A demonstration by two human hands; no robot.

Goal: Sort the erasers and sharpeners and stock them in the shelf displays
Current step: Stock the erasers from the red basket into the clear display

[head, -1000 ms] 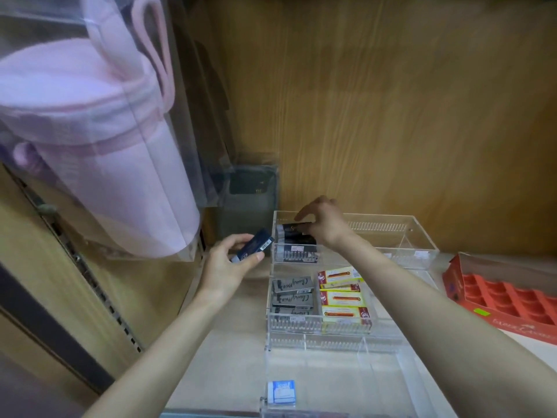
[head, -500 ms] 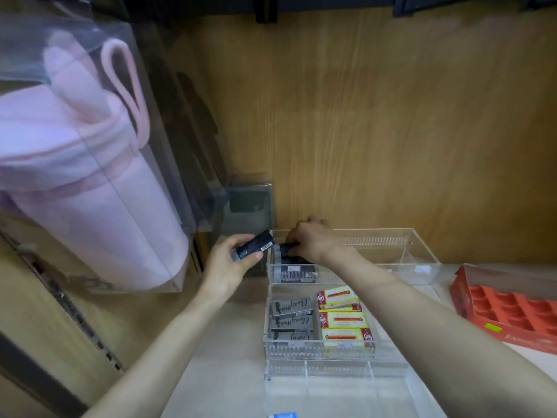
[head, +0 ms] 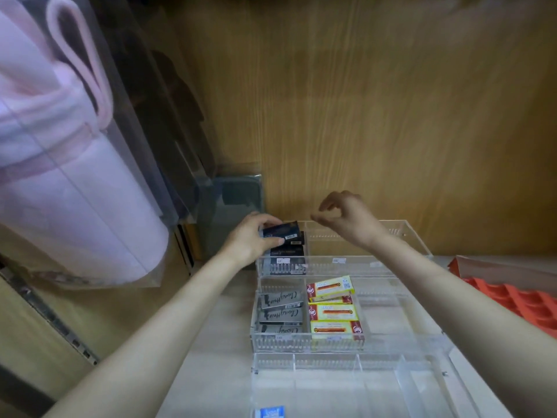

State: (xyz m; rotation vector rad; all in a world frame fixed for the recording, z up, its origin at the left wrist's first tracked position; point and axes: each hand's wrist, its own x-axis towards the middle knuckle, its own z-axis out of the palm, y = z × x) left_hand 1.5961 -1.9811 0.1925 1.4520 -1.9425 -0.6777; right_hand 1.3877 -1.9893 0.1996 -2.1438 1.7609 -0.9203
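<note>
Left hand (head: 250, 239) grips dark box (head: 281, 230) — grey boxes (head: 280, 298) read "Chunghwa".

Two bare forearms (head: 168, 312), bare left hand (head: 250, 241), bare right hand (head: 351, 223)

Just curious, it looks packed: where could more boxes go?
Free: the back tray right of the dark boxes, the middle tray right of the yellow boxes, most of the front tray. Crowded: the left column, dark and grey boxes.

3 display trays (head: 307, 342) sit one behind another on the shelf (head: 211, 342), a moulded tray (head: 512, 300) to their right.
</note>
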